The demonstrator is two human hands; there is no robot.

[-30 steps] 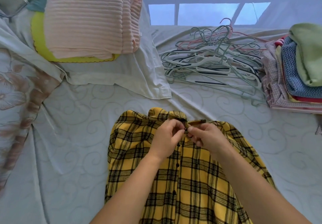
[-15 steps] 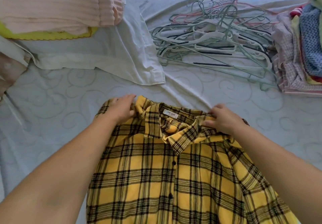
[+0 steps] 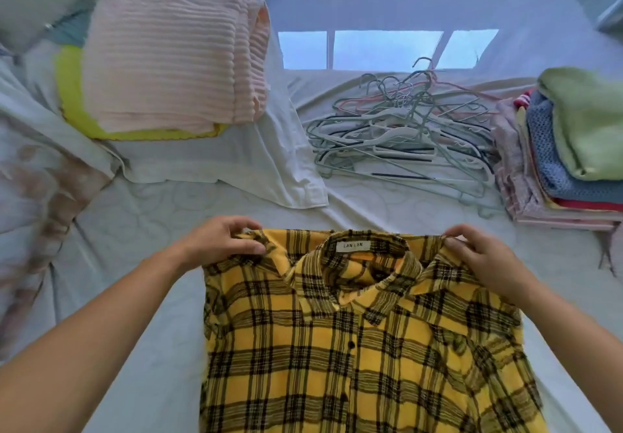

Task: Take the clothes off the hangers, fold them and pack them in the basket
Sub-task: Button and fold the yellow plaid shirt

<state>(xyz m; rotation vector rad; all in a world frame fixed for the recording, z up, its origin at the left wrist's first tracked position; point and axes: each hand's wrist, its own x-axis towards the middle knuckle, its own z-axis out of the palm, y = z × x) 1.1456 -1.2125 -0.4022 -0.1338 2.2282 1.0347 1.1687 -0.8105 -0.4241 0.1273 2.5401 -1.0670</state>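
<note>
Yellow plaid shirt (image 3: 354, 341), soft, woven

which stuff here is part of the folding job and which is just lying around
Job: plaid shirt, left hand, right hand, hangers, folded clothes.
Lying about: pink blanket, white sheet, floral bedding.

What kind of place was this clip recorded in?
Most likely a bedroom: the yellow plaid shirt lies on a bed sheet, with a pile of hangers and a stack of folded clothes on it.
</note>
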